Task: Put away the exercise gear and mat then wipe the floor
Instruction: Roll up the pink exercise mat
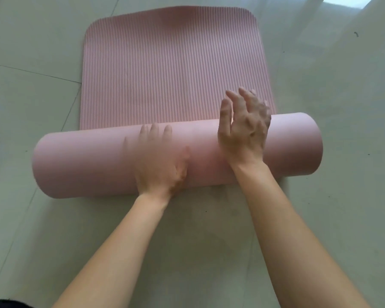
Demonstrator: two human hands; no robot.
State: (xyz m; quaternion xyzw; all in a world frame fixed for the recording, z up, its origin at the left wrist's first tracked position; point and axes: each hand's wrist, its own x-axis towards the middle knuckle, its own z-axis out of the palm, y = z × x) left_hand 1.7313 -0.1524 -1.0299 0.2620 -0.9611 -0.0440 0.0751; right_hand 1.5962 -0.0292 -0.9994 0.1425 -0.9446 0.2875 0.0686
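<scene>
Head view: your pink foam exercise mat (169, 63) lies part-rolled on the tiled floor (31, 218), with the roll (87, 161) across mid-frame and the ribbed flat part reaching upper centre. Your left hand (158, 161), blurred, presses flat on the roll; your right hand (242, 132) rests there, fingers spread. The mat looks light, soft and springy, so press either side of the middle or it may unroll.

The left forearm (111, 247) and right forearm (298, 236) are bare and reach forward side by side. The left hand (159, 161) lies palm down, fingers straight and pointing away, and is blurred. The right hand (242, 132) is farther forward, its back upward, fingers spread and loosely bent, thumb apart.
</scene>
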